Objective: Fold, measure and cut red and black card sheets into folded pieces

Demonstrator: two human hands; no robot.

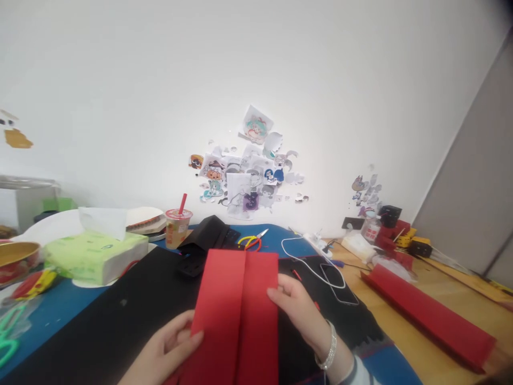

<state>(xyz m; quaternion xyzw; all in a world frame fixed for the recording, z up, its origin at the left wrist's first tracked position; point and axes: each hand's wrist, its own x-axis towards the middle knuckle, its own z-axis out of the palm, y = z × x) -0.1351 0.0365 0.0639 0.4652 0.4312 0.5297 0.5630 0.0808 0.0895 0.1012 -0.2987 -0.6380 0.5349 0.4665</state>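
A folded red paper piece [220,310], with two panels meeting along a lengthwise seam, is held upright over the black mat, its lower end cut off by the frame. My left hand [170,342] grips its left edge near the bottom, thumb on the front. My right hand [300,310], with a sparkling bracelet at the wrist, pinches the right edge higher up, thumb on the front and fingers behind. Behind the paper, scissors [253,241] with yellow and red handles lie beside a black folded object [206,235].
A drink cup [177,230] with a red straw and a green tissue pack [98,254] stand at the left. Green scissors [10,331] lie lower left. At right are a phone [340,286], a white cable [308,267] and a long red folded piece [428,315].
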